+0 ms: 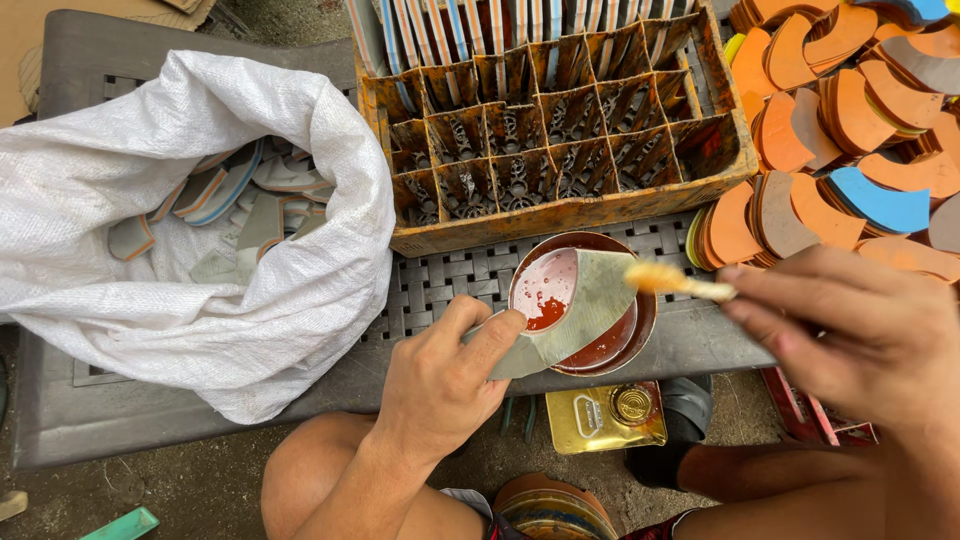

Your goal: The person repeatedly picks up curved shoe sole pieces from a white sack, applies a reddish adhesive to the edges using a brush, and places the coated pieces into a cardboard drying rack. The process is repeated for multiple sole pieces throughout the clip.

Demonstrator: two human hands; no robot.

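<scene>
Two hands at work: my left hand [440, 375] pinches a flat grey rubber sole piece [575, 310] over the round tin of reddish glue [600, 345] at the crate-top's near edge, while my right hand [860, 335] grips a glue-caked brush [680, 282] above it, beside stacked orange soles [790, 130].

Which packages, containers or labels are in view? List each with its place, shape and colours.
White woven sack: left, open, slumped, holding sole pieces.
Orange crate: top centre, rectangular, divided into cells.
Gold tin can: below the table edge, rectangular, round cap, pale label patch.
Round bowl: centre, reddish liquid inside.
</scene>
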